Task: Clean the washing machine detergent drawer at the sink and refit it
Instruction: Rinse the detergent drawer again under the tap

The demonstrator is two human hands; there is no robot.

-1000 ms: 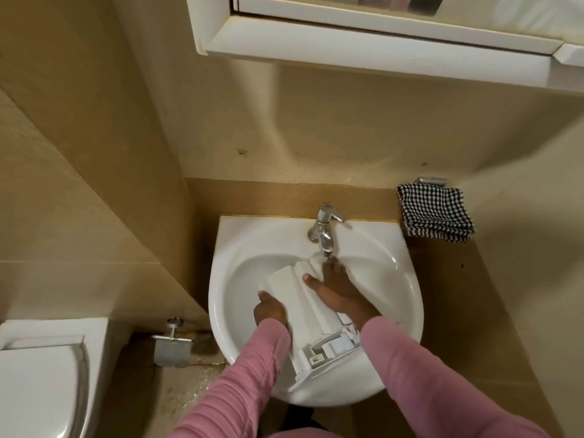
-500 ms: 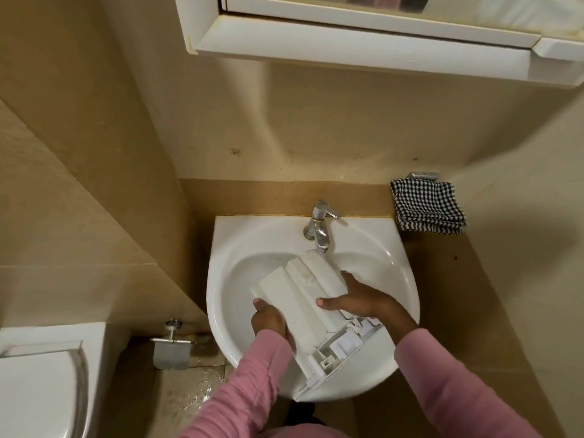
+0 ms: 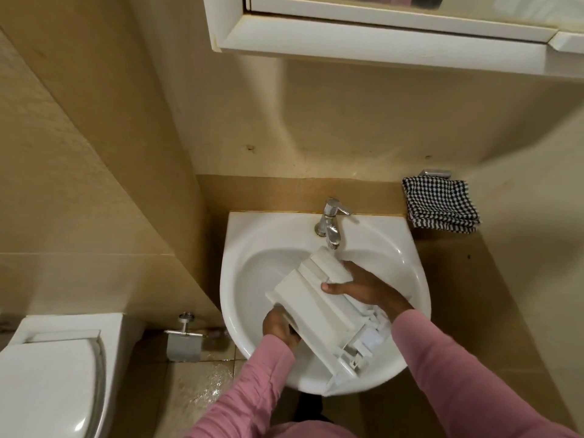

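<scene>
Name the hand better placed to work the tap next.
Probably right. The right hand holds the drawer at its far end, just under the tap; the left hand grips its near edge, farther away.

At the sink [image 3: 240, 227], the drawer [image 3: 316, 306] lies slantwise in the bowl. Its far end sits under the tap [image 3: 330, 222] at the back rim, and its near end juts over the front rim. Your left hand [image 3: 279, 327] grips the drawer's left edge near the front of the bowl. Your right hand [image 3: 360, 287] holds its right side, further back. A cloth [image 3: 441, 205] hangs on the wall just right of the sink's back corner. A cabinet [image 3: 379, 45] is mounted above. A toilet [image 3: 47, 374] stands far left, with a paper holder [image 3: 183, 341] between it and the sink.
</scene>
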